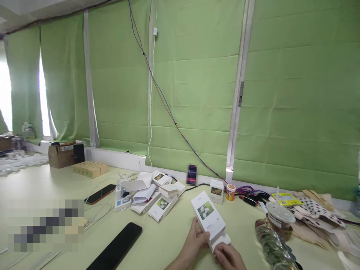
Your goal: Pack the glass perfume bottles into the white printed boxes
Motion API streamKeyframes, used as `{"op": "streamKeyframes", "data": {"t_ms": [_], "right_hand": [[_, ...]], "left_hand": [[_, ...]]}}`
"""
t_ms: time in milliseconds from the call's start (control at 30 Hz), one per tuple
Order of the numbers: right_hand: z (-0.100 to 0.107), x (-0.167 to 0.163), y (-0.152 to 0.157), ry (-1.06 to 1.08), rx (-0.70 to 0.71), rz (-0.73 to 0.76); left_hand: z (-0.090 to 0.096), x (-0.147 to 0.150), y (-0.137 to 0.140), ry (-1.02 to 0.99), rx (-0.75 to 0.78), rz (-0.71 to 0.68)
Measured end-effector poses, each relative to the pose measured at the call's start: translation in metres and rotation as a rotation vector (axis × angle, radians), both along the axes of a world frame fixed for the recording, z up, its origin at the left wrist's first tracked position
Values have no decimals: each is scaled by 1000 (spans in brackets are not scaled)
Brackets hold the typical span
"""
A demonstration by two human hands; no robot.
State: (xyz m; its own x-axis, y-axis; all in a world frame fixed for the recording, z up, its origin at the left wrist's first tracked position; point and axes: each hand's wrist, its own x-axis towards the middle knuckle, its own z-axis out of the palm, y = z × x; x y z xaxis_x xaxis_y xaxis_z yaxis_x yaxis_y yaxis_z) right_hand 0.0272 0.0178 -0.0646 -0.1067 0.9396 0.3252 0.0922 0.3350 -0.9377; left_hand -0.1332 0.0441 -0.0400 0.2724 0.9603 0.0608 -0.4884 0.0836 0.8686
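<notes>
A white carton with a picture of white flowers on green is held tilted above the table, its near end flap sticking out. My left hand is closed round the carton's left side, the thumb lying on its front. At the near end, the fingers of my right hand are bent in a pinch by the flap; the fingertips are partly hidden. Left of the hands a black phone lies flat. Behind it is a pile of similar white cartons, several of them with flaps up.
Near the wall stand a small white box, an orange tub and a propped phone. A lidded plastic cup and a row of clear-wrapped round items sit to the right. Cables and a power strip lie left.
</notes>
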Motion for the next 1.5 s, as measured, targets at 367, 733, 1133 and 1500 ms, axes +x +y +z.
{"op": "streamKeyframes", "data": {"t_ms": [367, 733, 1133, 1500], "right_hand": [[3, -6, -4, -41, 102, -153], [5, -1, -2, 32, -67, -107], [2, 0, 0, 340, -29, -232], [1, -5, -4, 429, -35, -109]], "left_hand": [[27, -9, -10, 55, 115, 36], [26, -18, 1, -17, 234, -123], [25, -15, -10, 261, 439, -61], [32, -18, -14, 223, 452, -138]]}}
